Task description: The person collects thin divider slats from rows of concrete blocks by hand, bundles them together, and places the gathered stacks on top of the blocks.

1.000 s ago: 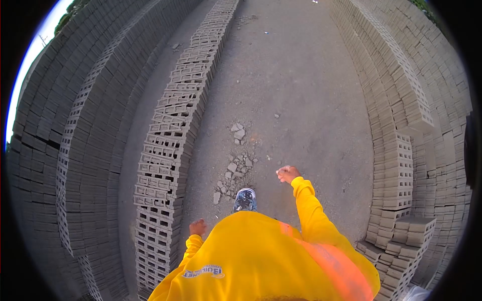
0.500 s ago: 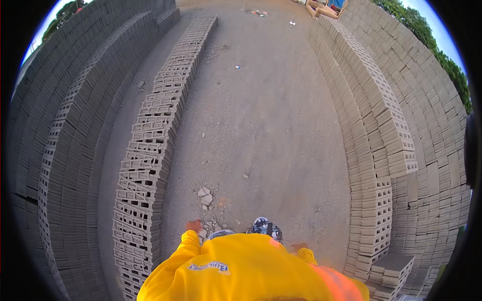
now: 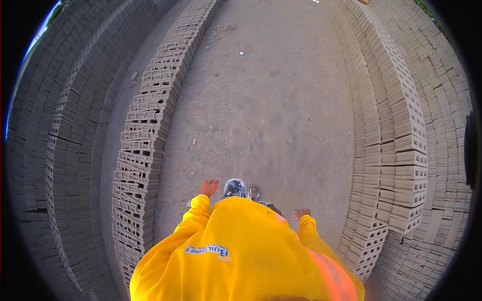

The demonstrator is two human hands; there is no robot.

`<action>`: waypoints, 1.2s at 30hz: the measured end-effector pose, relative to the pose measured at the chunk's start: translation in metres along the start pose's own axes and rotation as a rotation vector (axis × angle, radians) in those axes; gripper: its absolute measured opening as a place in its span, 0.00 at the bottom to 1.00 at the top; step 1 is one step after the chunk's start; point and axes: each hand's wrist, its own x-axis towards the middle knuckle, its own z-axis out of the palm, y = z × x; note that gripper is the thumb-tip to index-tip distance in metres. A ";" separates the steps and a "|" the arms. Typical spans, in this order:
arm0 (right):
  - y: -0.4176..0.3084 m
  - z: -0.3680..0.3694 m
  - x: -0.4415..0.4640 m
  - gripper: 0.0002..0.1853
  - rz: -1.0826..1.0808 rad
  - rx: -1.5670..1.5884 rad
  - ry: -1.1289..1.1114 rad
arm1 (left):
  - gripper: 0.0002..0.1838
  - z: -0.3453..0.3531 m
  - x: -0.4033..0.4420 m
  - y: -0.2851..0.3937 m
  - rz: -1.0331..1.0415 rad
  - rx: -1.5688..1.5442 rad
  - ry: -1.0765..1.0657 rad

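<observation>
In the head view, the left hand (image 3: 210, 187) hangs nearest the left block row (image 3: 158, 145), the right hand (image 3: 302, 214) nearest the right stack (image 3: 369, 150). Neither visibly carries anything; whether clenched, I can't tell. A knock could topple the row's tilted blocks (image 3: 129, 175).

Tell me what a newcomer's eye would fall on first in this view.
Probably the bright yellow shirt with its orange stripe at bottom middle, the left hand and right hand showing beyond its cuffs. Next would come the long rows of stacked grey blocks running up both sides of the dusty ground.
</observation>
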 end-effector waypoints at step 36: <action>-1.231 -0.202 0.316 0.28 -0.040 -0.311 -0.132 | 0.27 0.108 0.839 0.807 0.012 0.779 -0.146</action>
